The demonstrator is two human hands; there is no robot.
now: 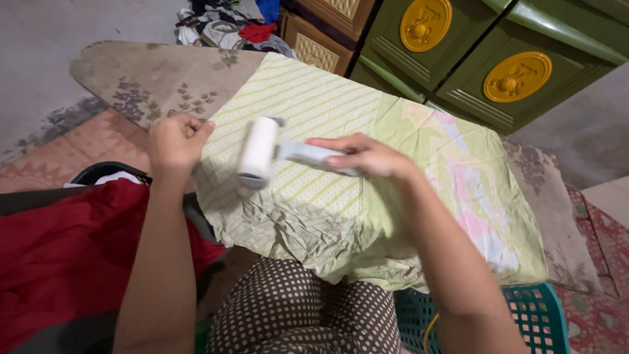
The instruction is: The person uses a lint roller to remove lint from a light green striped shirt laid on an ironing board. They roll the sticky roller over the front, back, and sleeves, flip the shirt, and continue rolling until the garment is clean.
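Right hand [370,157] grips the grey handle of my lint roller [259,152], its white roll hovering blurred over the green cloth [341,196] spread on the ironing board [144,78]. Left hand [175,141] is clenched on the cloth's left edge. I see a red garment [65,255] at lower left and a teal basket [537,314] at lower right.

I am looking at an ironing board [141,82] with a worn flowered cover, standing over the floor. A pale green striped cloth [341,196] is lying spread across it, creased and hanging over the near edge.
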